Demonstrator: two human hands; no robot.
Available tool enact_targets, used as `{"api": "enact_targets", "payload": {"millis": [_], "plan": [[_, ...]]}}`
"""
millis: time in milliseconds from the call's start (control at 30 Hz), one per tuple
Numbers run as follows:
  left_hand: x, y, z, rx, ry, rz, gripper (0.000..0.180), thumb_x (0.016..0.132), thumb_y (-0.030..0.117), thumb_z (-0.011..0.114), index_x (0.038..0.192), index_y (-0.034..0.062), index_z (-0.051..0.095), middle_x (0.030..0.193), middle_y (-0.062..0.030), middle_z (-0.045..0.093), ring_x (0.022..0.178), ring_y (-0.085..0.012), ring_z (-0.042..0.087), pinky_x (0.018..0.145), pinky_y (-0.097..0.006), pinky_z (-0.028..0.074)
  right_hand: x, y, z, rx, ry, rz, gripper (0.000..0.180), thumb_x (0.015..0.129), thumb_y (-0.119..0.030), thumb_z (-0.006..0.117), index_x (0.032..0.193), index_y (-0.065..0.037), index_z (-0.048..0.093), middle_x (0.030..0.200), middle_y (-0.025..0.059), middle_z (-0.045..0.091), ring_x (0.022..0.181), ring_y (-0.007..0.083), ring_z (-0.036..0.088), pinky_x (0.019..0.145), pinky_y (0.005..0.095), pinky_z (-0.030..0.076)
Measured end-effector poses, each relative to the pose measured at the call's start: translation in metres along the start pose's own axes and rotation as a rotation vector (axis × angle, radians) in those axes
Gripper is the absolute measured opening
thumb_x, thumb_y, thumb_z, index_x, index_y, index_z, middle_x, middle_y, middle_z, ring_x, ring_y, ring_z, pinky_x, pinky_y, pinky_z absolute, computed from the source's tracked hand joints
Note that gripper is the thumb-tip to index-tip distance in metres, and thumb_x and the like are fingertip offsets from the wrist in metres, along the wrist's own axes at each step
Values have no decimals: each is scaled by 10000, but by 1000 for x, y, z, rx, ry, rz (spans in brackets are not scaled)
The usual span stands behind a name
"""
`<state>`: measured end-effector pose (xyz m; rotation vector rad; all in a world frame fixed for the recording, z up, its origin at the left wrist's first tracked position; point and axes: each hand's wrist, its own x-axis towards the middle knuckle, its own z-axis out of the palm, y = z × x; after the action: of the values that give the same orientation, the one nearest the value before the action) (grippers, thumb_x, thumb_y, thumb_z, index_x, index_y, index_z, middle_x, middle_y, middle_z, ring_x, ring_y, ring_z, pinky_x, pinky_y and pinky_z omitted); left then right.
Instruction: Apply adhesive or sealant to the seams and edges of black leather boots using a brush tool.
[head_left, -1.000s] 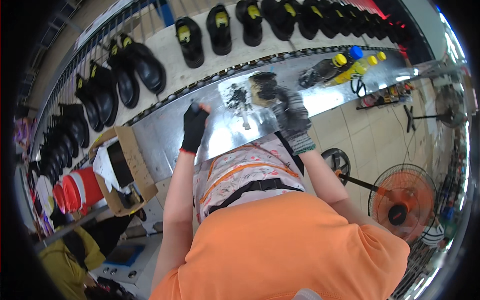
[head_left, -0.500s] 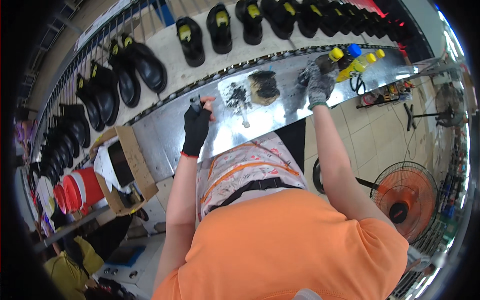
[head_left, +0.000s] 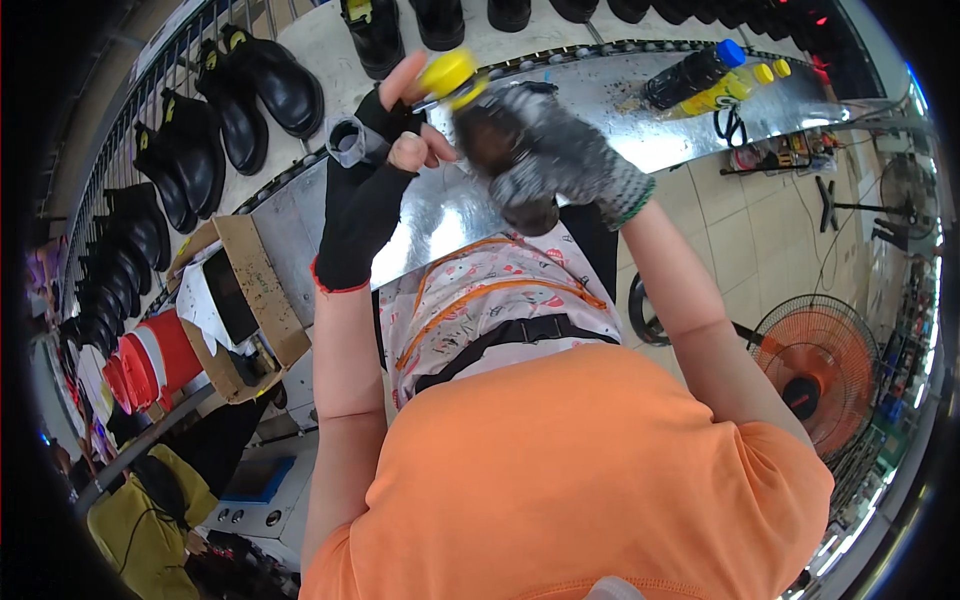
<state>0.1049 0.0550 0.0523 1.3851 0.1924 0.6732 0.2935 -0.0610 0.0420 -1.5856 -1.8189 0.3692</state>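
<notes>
We see the bare fingertips (head_left: 412, 152) of the left hand (head_left: 375, 190), poking out of a black fingerless glove, pinched around the yellow cap (head_left: 449, 73) of a dark bottle (head_left: 497, 150), with a small grey ring-shaped piece (head_left: 347, 142) sitting against the same hand just to the left of the cap. The right hand (head_left: 560, 160), in a speckled grey knit glove with a green cuff, is curled closed around the body of that bottle, so both hands grip it, raised above the shiny metal workbench (head_left: 450, 215) and close to the camera; the bottle tilts, cap up and to the left. Below the hands we see a patterned apron (head_left: 480, 310) with orange straps and a black band, and under that an orange shirt (head_left: 570, 480) filling the lower part of the view. Farther out on the bench, to the right, lie a dark bottle with a blue cap (head_left: 695, 72) and a yellow bottle (head_left: 722, 92) beside it. Beyond the bench a line of black boots (head_left: 265, 80) curves along a pale conveyor. To the left stands an open cardboard box (head_left: 240, 300), with a red drum (head_left: 160, 355) just beside it. At the lower right an orange floor fan (head_left: 820, 370) stands on the tiled floor.
</notes>
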Motion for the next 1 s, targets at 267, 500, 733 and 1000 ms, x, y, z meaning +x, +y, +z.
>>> {"api": "enact_targets", "payload": {"millis": [267,500,733,1000], "plan": [[-1,13,0,89,-8,-72,432,880,333,564,1205,50,535,1137,-84,591,776,-90,526,656,-200,441,-2,-21,7,396,-249,118,788,639,-336,794,1278,-48,432,1098,141,579,991,273,578,876,354,452],[-8,-10,9,280,404,-78,310,919,251,545,1147,46,587,888,-20,627,632,-41,485,561,-183,393,-20,-23,30,-86,-57,229,770,688,-492,717,1248,-44,435,1078,185,576,977,327,589,821,395,476],[-20,-17,-12,311,231,-234,352,916,184,528,1244,57,523,917,-12,626,685,-59,487,651,-229,430,-9,-14,-22,-359,144,30,700,670,-391,755,1229,-66,487,1089,139,591,956,298,590,818,377,482],[-21,-34,25,379,69,-136,426,884,123,553,1293,41,465,829,-37,588,751,-101,534,722,-235,444,24,-34,-77,-611,25,-217,548,696,-192,711,1211,-126,536,1122,99,590,1038,273,559,915,405,427]]}}
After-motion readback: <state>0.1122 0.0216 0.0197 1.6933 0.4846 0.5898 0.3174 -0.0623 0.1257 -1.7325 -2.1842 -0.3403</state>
